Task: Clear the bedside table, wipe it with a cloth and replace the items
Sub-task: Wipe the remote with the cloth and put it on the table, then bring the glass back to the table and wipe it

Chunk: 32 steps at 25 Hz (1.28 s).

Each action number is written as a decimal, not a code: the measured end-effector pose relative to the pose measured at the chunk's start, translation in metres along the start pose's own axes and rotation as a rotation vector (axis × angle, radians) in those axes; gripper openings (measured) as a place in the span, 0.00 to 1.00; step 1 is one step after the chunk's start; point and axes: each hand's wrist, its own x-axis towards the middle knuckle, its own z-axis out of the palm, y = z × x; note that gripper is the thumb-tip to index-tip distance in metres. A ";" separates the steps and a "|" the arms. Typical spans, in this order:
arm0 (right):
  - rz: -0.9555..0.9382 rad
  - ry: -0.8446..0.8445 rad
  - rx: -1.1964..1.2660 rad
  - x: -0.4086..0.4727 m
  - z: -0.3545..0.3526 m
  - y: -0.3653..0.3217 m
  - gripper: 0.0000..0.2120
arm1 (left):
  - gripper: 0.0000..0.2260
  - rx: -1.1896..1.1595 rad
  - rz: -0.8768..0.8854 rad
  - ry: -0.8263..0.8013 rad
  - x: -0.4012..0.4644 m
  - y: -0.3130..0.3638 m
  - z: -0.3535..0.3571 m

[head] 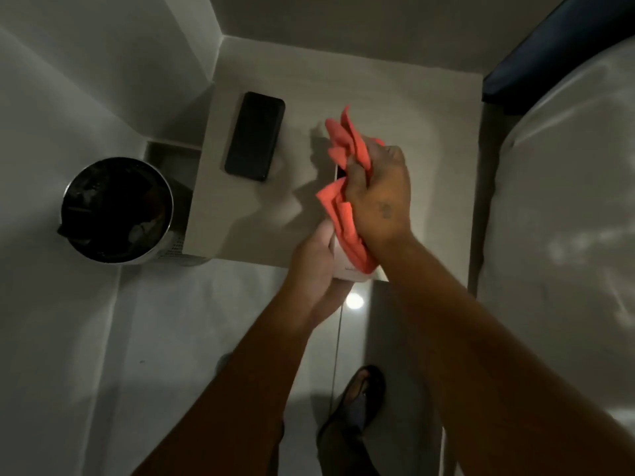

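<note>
A pale bedside table (395, 108) fills the corner ahead. A black phone (255, 136) lies flat near the table's left edge. My left hand (314, 261) holds a thin pale flat device (345, 267) above the table's front edge; most of it is hidden. My right hand (379, 192) grips a bunched orange cloth (345, 147) and presses it onto the device's upper face. Folds of the cloth stick out above and left of my fingers.
A round metal waste bin (117, 209) with a dark liner stands on the floor left of the table. A bed with white sheets (567, 201) and a dark headboard (536, 53) borders the right. White walls close the corner. My sandalled foot (360, 396) is on the tiled floor.
</note>
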 end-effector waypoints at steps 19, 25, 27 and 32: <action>0.207 -0.210 -0.461 -0.018 -0.028 0.066 0.22 | 0.15 0.859 0.201 0.297 0.087 0.073 0.003; 0.220 -0.248 -0.490 -0.013 -0.031 0.067 0.21 | 0.31 1.906 0.162 0.424 0.089 0.086 0.014; 0.223 -0.246 -0.474 -0.012 -0.031 0.070 0.21 | 0.32 1.964 0.010 0.405 0.089 0.093 0.020; 0.327 -0.298 -0.306 -0.011 -0.053 0.045 0.22 | 0.41 2.168 -0.057 0.349 0.074 0.097 0.036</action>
